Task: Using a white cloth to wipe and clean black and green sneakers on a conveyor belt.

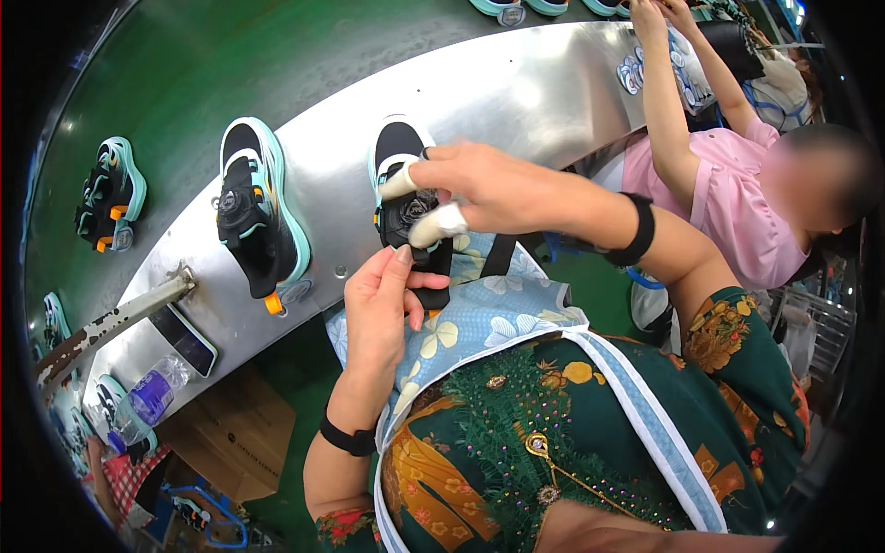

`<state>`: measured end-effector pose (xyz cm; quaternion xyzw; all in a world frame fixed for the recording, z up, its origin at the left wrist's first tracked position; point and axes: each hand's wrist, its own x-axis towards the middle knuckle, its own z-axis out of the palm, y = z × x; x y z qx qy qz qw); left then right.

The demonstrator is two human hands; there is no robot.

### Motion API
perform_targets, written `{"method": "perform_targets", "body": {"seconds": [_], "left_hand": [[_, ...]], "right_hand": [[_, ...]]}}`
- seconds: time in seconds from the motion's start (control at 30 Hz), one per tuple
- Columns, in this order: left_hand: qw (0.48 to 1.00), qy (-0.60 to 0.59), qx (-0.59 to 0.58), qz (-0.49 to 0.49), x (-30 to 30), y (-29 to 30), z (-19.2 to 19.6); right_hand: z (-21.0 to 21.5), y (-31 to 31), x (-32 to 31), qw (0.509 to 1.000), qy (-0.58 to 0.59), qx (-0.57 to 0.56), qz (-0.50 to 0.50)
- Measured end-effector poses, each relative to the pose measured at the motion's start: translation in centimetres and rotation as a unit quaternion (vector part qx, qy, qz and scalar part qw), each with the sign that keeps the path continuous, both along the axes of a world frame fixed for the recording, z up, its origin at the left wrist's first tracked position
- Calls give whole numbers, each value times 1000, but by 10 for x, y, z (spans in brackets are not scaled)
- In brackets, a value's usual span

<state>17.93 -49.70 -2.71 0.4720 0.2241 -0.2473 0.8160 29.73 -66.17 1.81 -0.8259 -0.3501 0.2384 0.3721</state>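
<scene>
A black shoe with a teal sole (398, 184) rests on the steel ledge (516, 101) in front of me. My right hand (470, 189), with white finger cots on thumb and forefinger, pinches the round dial on the shoe's upper. My left hand (383, 309) grips the shoe's heel end from below, at the ledge's near edge. Both wrists wear black bands.
A matching shoe (256, 207) lies on the ledge to the left, another (111, 194) on the green conveyor belt (184, 64). A phone (184, 339) and a water bottle (152, 392) sit at the ledge's left end above a cardboard box (235, 433). A person in pink (728, 184) works at right.
</scene>
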Motion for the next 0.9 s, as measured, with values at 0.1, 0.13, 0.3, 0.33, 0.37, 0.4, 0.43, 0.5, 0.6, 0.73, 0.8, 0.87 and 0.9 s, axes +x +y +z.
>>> {"method": "perform_targets", "body": {"seconds": [0.1,0.13,0.3,0.33,0.37,0.4,0.43,0.5,0.6,0.73,0.8,0.87,0.9], "left_hand": [[1000,-10,15,-2,-1,-3,2],[1000,-11,15,-1,-1,-5,3],[1000,6,8,-3,3,-5,10],[1000,6,8,-3,5,-3,15],[999,34,-36,-3,7,-1,22],[995,63,-79,-2,8,-1,26],[996,50,-76,-19,8,-2,20],[996,42,-60,-44,5,-1,11],[996,26,-45,-76,6,0,9],[996,39,-72,-31,6,-1,14],[995,46,-91,-19,8,0,14],[992,52,-111,-9,10,0,12],[995,39,-87,-23,8,0,8]], "right_hand": [[-19,-4,-10,989,-145,8,16],[-20,-1,-16,972,-233,-5,5],[-3,-5,-3,981,-185,-49,34],[6,-5,0,995,-74,-53,42],[11,-7,1,996,39,-57,48],[7,-8,-1,997,39,-57,47],[-2,-9,-5,998,-34,-29,46],[-18,-7,-18,988,-152,15,18],[-17,-9,-13,995,-101,-20,10],[-2,-10,4,997,53,13,59],[0,-9,6,995,70,-11,70],[-11,-11,7,997,9,9,76],[-18,-9,2,997,10,9,76]]}}
